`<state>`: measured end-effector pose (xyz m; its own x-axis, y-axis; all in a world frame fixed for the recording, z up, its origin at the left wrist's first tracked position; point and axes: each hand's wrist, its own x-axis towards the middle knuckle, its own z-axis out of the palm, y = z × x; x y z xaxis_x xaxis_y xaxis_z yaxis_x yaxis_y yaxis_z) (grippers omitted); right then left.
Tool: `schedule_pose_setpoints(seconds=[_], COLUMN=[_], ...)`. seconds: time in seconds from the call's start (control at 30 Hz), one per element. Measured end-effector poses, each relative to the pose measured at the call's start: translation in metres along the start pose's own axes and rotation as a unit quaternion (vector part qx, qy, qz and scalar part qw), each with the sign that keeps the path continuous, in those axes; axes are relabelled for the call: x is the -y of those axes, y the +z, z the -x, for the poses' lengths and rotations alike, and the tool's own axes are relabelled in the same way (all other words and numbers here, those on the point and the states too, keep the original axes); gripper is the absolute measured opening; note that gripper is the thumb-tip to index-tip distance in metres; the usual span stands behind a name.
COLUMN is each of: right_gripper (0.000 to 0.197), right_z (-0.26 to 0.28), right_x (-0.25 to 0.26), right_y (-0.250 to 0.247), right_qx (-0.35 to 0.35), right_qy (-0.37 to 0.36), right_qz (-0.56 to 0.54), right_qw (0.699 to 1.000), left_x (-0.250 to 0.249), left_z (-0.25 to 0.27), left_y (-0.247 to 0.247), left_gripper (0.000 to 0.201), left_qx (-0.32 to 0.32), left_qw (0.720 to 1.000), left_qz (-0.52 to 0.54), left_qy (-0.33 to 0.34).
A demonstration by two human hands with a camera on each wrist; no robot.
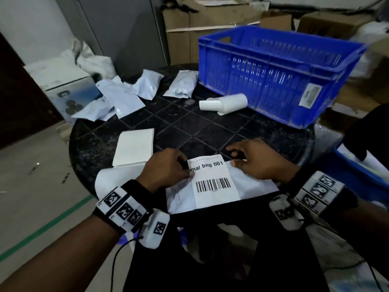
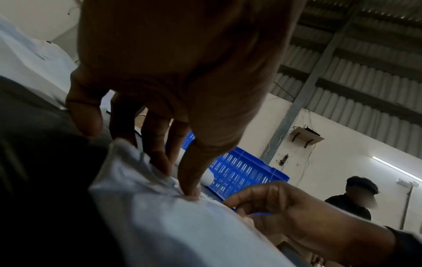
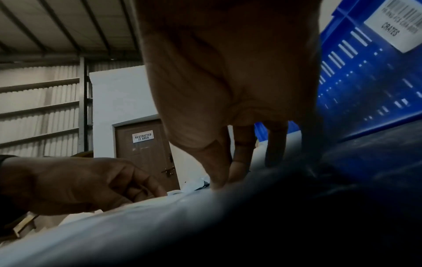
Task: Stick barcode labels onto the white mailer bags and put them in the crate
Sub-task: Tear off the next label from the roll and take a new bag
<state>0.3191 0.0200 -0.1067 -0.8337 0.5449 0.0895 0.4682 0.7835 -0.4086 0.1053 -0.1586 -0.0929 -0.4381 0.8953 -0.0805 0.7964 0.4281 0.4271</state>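
A white mailer bag (image 1: 254, 186) (image 2: 171, 225) (image 3: 114, 234) lies at the near edge of the black table (image 1: 189, 127). A barcode label (image 1: 212, 182) reading "bng 001" lies flat on it. My left hand (image 1: 166, 167) (image 2: 171, 72) (image 3: 68, 184) presses the label's upper left corner with thumb and fingertips. At the bag's far edge, just right of the label, the thumb and forefinger of my right hand (image 1: 252, 161) (image 2: 297, 207) (image 3: 228, 72) meet in a pinch. The blue crate (image 1: 273, 70) (image 2: 239, 171) (image 3: 365, 81) stands at the far right of the table.
A label roll (image 1: 227, 103) (image 2: 207, 178) lies in front of the crate. A white sheet stack (image 1: 134, 147) sits left of my hands, with several loose mailer bags (image 1: 126, 95) beyond it. Cardboard boxes (image 1: 210, 28) stand behind. Another person (image 2: 356, 202) is at the right.
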Motion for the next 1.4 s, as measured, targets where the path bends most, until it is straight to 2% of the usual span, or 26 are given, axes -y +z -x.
schedule_pose_setpoints(seconds=[0.1, 0.17, 0.3, 0.33, 0.43, 0.47, 0.53, 0.73, 0.8, 0.83, 0.87, 0.93, 1.0, 1.03, 1.1, 1.17, 1.23, 1.33, 1.4], right_gripper=[0.029, 0.016, 0.008, 0.022, 0.088, 0.101, 0.110, 0.088, 0.085, 0.084, 0.084, 0.087, 0.091, 0.091, 0.087, 0.072, 0.059, 0.059, 0.063], right_z=[-0.004, -0.003, 0.002, 0.001, 0.002, 0.003, 0.005, 0.013, 0.014, 0.015, 0.015, 0.015, 0.015, 0.016, 0.019, 0.025, 0.029, 0.032, 0.032], right_x=[-0.001, -0.003, -0.001, 0.001, 0.009, 0.014, 0.023, 0.043, 0.049, 0.052, 0.054, 0.058, 0.064, 0.069, 0.079, 0.086, 0.090, 0.090, 0.089], right_y=[-0.002, -0.004, -0.008, -0.007, -0.006, -0.008, -0.018, -0.038, -0.046, -0.050, -0.052, -0.055, -0.054, -0.054, -0.057, -0.062, -0.066, -0.070, -0.071], right_qx=[0.031, 0.040, 0.028, 0.030, 0.095, 0.118, 0.128, 0.019, -0.002, -0.009, -0.015, -0.026, -0.032, -0.033, -0.042, -0.055, -0.062, -0.074, -0.080], right_qy=[0.009, 0.006, 0.006, 0.014, 0.051, 0.053, 0.048, 0.037, 0.019, 0.013, 0.007, -0.001, -0.008, -0.015, -0.024, -0.029, -0.035, -0.035, -0.028], right_qz=[-0.007, -0.023, -0.107, -0.151, -0.286, -0.309, -0.323, -0.306, -0.296, -0.292, -0.292, -0.286, -0.279, -0.278, -0.270, -0.249, -0.235, -0.236, -0.241], right_qw=[0.999, 0.999, 0.994, 0.988, 0.952, 0.942, 0.936, 0.951, 0.955, 0.956, 0.956, 0.958, 0.960, 0.960, 0.962, 0.967, 0.969, 0.968, 0.967], left_x=[0.006, 0.010, 0.011, 0.011, 0.010, 0.010, 0.011, 0.008, 0.006, 0.003, -0.002, -0.020, -0.036, -0.040, -0.042, -0.039, -0.036, -0.035, -0.035], left_z=[-0.001, -0.001, 0.008, 0.011, 0.019, 0.021, 0.025, 0.041, 0.046, 0.051, 0.057, 0.069, 0.072, 0.070, 0.062, 0.056, 0.055, 0.059, 0.058], left_y=[0.001, 0.000, -0.003, -0.004, -0.008, -0.010, -0.014, -0.033, -0.039, -0.041, -0.043, -0.045, -0.038, -0.034, -0.028, -0.028, -0.027, -0.029, -0.038], left_gripper=[0.045, 0.040, 0.032, 0.037, 0.052, 0.054, 0.054, 0.056, 0.054, 0.052, 0.049, 0.040, 0.033, 0.035, 0.047, 0.059, 0.065, 0.074, 0.086], left_qx=[0.008, 0.011, -0.021, -0.034, -0.064, -0.075, -0.097, -0.097, -0.130, -0.169, -0.220, -0.300, -0.309, -0.298, -0.272, -0.258, -0.261, -0.264, -0.221], left_qw=[0.998, 0.997, 0.991, 0.989, 0.975, 0.970, 0.963, 0.950, 0.952, 0.952, 0.949, 0.925, 0.901, 0.900, 0.917, 0.935, 0.938, 0.943, 0.955], left_qz=[0.063, 0.076, 0.126, 0.140, 0.190, 0.205, 0.223, 0.275, 0.257, 0.226, 0.176, 0.057, -0.031, -0.061, -0.089, -0.079, -0.060, 0.024, 0.136], left_qy=[-0.016, -0.018, 0.027, 0.044, 0.096, 0.107, 0.119, 0.108, 0.105, 0.118, 0.143, 0.225, 0.304, 0.312, 0.277, 0.231, 0.218, 0.203, 0.143])
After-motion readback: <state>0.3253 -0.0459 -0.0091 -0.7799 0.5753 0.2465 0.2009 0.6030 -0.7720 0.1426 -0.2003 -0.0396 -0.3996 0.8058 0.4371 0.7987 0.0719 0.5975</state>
